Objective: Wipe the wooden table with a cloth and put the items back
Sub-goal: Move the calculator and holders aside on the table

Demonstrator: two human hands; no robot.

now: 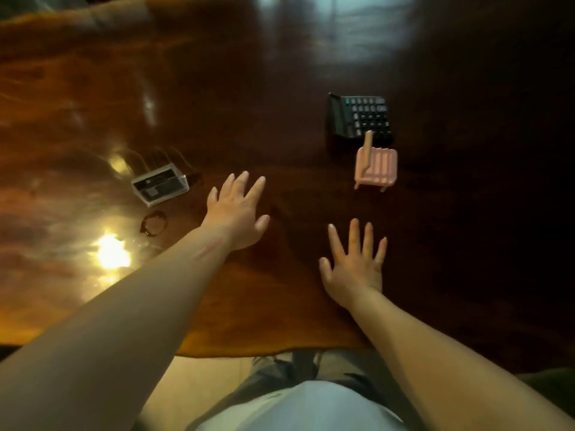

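Note:
A glossy dark wooden table point(280, 73) fills the view. My left hand point(238, 209) is stretched out over its middle with straight, spread fingers and holds nothing. My right hand point(354, 265) is nearer the front edge, fingers also spread and empty. A black calculator point(361, 118) lies at the far right, and a pink slotted holder point(376, 168) stands just in front of it. A clear plastic card box point(160, 185) lies left of my left hand, with a small dark ring-shaped item point(154, 223) just in front of it. No cloth is in view.
A bright lamp glare point(112, 255) shines on the tabletop at the left. The table's wavy front edge point(249, 356) runs just in front of my body, with pale floor below it.

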